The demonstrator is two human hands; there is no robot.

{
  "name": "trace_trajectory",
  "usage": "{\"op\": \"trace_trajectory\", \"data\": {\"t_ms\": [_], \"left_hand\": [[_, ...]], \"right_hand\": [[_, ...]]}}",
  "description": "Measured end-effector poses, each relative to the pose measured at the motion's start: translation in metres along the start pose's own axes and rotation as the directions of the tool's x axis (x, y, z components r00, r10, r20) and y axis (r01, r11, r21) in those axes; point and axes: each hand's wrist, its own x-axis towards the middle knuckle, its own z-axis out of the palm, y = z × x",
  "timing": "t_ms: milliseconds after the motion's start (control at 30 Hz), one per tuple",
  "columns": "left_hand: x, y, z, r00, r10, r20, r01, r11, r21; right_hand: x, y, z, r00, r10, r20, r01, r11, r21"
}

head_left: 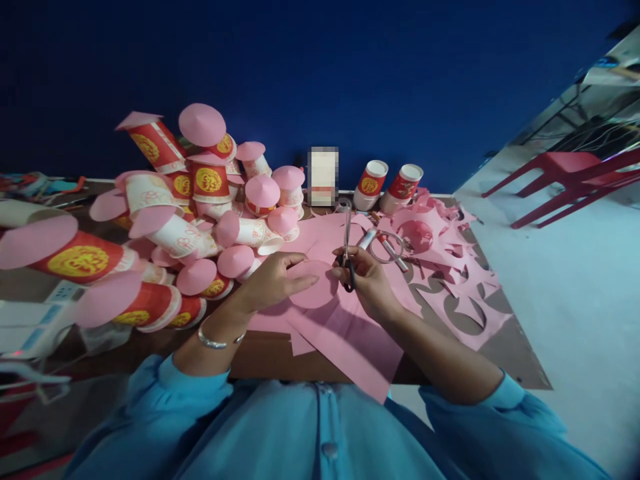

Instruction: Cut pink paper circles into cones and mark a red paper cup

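A round pink paper disc point(313, 293) is pinched at its left edge between the thumb and fingers of my left hand point(275, 280). My right hand point(367, 277) is closed around the black handles of a pair of scissors point(347, 240), whose blades point up and away from me. The fingertips of that hand are at the disc's right edge; whether they touch it I cannot tell. Beneath both hands lie flat sheets of pink paper point(365, 347), one of them hanging over the table's near edge.
Paper cups with pink cone tops point(210, 180) are heaped on the left. Two plain-topped cups point(371, 185) stand at the back. Cut pink scraps point(460, 293), a roll of clear tape point(387, 247) and a glue tube point(367, 239) lie to the right. A red stool point(565, 173) stands beyond.
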Motion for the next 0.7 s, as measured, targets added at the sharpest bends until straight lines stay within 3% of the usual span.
{"op": "trace_trajectory", "data": {"t_ms": [67, 167, 233, 300, 367, 533, 700], "left_hand": [[0.001, 0.001, 0.002, 1.0, -0.013, 0.001, 0.013, 0.999, -0.034], [-0.002, -0.003, 0.014, 0.991, -0.065, -0.116, 0.039, 0.976, -0.214], [-0.006, -0.008, 0.028, 0.966, -0.139, -0.218, 0.027, 0.893, -0.45], [-0.01, -0.015, 0.045, 0.952, -0.19, -0.241, -0.007, 0.771, -0.636], [-0.014, -0.021, 0.062, 0.951, -0.204, -0.234, -0.027, 0.698, -0.715], [-0.014, -0.028, 0.082, 0.903, -0.297, -0.311, 0.029, 0.763, -0.646], [-0.008, -0.022, 0.062, 0.85, -0.299, -0.434, 0.06, 0.873, -0.484]], "right_hand": [[0.0, 0.004, 0.0, 1.0, 0.011, -0.026, -0.011, 1.0, 0.027], [0.0, 0.01, -0.001, 0.995, -0.004, -0.101, 0.012, 0.997, 0.073], [-0.001, 0.013, -0.002, 0.987, -0.024, -0.157, 0.04, 0.994, 0.102], [-0.003, 0.015, -0.002, 0.977, -0.046, -0.208, 0.07, 0.992, 0.109], [-0.004, 0.016, -0.003, 0.967, -0.062, -0.246, 0.088, 0.991, 0.097], [-0.007, 0.023, -0.002, 0.969, -0.023, -0.246, 0.052, 0.992, 0.112], [-0.013, 0.033, -0.001, 0.992, 0.053, -0.117, -0.043, 0.995, 0.084]]}}
